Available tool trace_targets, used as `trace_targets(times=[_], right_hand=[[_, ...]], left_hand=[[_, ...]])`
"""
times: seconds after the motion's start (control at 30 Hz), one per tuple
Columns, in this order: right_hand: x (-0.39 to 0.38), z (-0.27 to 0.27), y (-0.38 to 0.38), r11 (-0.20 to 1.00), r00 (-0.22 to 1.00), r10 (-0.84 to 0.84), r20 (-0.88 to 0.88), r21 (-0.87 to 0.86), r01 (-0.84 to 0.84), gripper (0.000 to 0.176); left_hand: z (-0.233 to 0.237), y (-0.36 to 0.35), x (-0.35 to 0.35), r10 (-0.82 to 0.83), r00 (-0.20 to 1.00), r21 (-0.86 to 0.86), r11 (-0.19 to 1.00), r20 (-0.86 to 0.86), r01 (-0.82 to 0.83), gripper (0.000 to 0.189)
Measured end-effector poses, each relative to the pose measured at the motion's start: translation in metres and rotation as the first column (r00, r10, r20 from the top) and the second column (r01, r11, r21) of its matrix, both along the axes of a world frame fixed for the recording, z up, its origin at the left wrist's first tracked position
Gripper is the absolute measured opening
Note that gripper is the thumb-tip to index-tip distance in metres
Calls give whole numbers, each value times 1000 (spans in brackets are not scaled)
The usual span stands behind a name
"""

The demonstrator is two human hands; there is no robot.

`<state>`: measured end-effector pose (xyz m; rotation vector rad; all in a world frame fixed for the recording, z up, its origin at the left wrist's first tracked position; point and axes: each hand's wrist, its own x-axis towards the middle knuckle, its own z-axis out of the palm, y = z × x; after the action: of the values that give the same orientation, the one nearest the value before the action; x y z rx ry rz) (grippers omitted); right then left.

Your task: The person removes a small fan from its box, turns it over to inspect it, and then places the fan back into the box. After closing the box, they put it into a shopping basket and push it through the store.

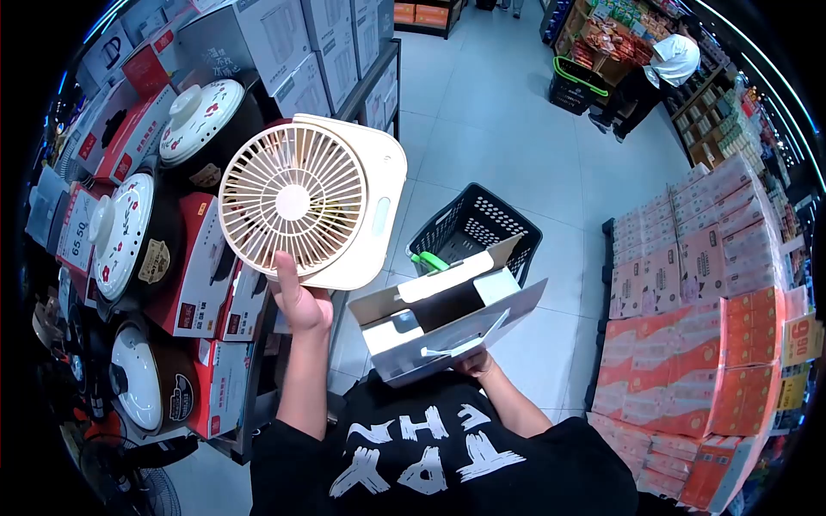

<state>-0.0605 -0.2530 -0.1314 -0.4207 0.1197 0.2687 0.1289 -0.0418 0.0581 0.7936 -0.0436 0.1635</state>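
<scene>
The left hand (thumb over it, fingers hidden) grips a cream round-grilled plastic fan up-left of the oblong, open grey cardboard box the right hand clasps.

Partly out of sight.
The fan seems to hide most fingers of the left hand; the box covers much of the right hand and part of the basket. The bottom edge cuts off the shirt.

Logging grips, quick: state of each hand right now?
Left hand: holding the fan.
Right hand: holding the open box, its grip mostly hidden.
</scene>
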Motion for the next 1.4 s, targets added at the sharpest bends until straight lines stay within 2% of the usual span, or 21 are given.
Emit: trace_targets(times=[0.03,0.17,0.23,0.37,0.47,0.57,0.63,0.67,0.7,0.77,0.83,0.9,0.93,0.97,1.03,1.07,1.1,1.2,1.3,1.33,1.4], right_hand=[[-1,0,1,1000,1000,4,1,-3,-4,59],[-6,-1,4,999,1000,24,-3,-23,-25,52],[-6,0,7,998,999,40,1,-38,-40,48],[-8,0,8,995,997,73,-3,-63,-73,41],[-18,0,-2,987,994,107,-30,-118,-110,36],[-30,4,-22,939,980,174,-100,-282,-196,30],[-32,14,-45,835,973,144,-181,-506,-218,27],[-31,25,-63,750,975,53,-217,-636,-183,25],[-31,38,-78,655,972,-137,-189,-754,-54,23],[-35,79,-111,341,840,-537,72,-892,295,17],[-35,158,-122,221,698,-624,352,-777,589,11],[-41,238,-106,372,635,-470,613,-514,773,14],[-45,269,-99,415,662,-205,721,-549,726,20],[-47,295,-92,436,633,76,771,-596,674,26],[-32,338,-67,475,589,425,688,-723,502,39],[-24,349,-56,432,574,508,643,-766,477,40],[-20,354,-48,387,556,585,590,-806,448,42],[-12,357,-39,332,416,705,574,-786,521,39],[-12,366,-34,248,322,738,592,-683,688,32],[-16,366,-29,161,290,686,667,-527,834,23],[-26,370,-30,127,304,728,615,-557,821,19]], left_hand=[[-9,-6,5,11,999,2,1000,47,-11,62],[-44,-18,10,-75,997,173,982,-12,76,59],[-55,-21,6,-196,971,310,939,135,147,62],[-55,-26,-23,-428,903,232,881,20,413,67],[-57,-23,-36,-521,853,297,813,-13,501,67],[-52,-27,-36,-536,844,303,805,5,510,68],[-50,-29,-39,-541,841,270,810,0,521,69],[-48,-30,-39,-554,833,285,799,8,529,69],[-45,-31,-39,-566,824,300,789,14,537,70],[-44,-33,-38,-591,807,314,769,18,556,70],[-44,-36,-36,-615,788,317,751,15,579,71],[-42,-42,-35,-627,779,302,744,6,596,71],[-42,-44,-36,-638,770,295,736,-1,610,72],[-42,-47,-37,-651,759,287,725,-10,625,72],[-42,-53,-38,-679,735,280,704,-6,653,73],[-42,-55,-39,-692,721,279,692,-4,666,73],[-43,-55,-41,-705,709,279,680,-6,678,73],[-40,-57,-42,-733,681,305,649,5,697,75],[-37,-54,-45,-726,687,307,653,-7,693,78],[-42,-51,-44,-723,690,309,656,-1,688,77],[-52,-48,-42,-718,696,306,667,21,679,77]])
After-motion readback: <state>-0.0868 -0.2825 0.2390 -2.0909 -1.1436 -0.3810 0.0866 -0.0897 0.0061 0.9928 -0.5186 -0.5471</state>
